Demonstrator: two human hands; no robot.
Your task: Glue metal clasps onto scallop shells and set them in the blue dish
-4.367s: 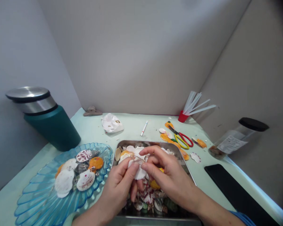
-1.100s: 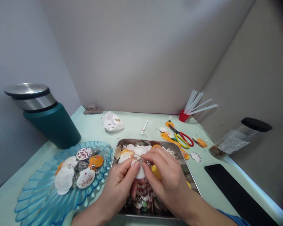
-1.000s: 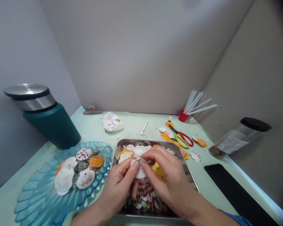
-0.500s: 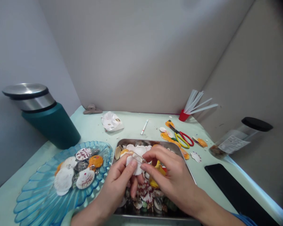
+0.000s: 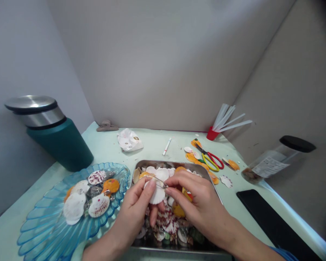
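Note:
My left hand [image 5: 139,199] is closed on a white scallop shell [image 5: 158,195], its thumb pressed on the upper left of the shell. In the fingertips of my right hand [image 5: 194,195] is one end of a thin metal safety pin [image 5: 159,180], which lies along the top of the shell. Whether the pin passes through the shell I cannot tell. Both hands are above a metal tray [image 5: 176,250] full of shells, among them a large purple-and-white scallop [image 5: 165,219]. The shell's left edge is hidden by my fingers.
To the left, a blue fluted dish [image 5: 40,232] holds several shells, near a green bottle [image 5: 61,145]. Behind the tray are a crumpled wrapper [image 5: 129,140] and a white marker [image 5: 167,146]. Scissors [image 5: 213,161], straws in a red cup [image 5: 212,134], a jar [image 5: 270,165] and a black slab [image 5: 271,221] stand right.
The white shell has tilted so that more of its face shows. My right fingertips have shifted slightly right with the pin's end. The whole view has moved a little.

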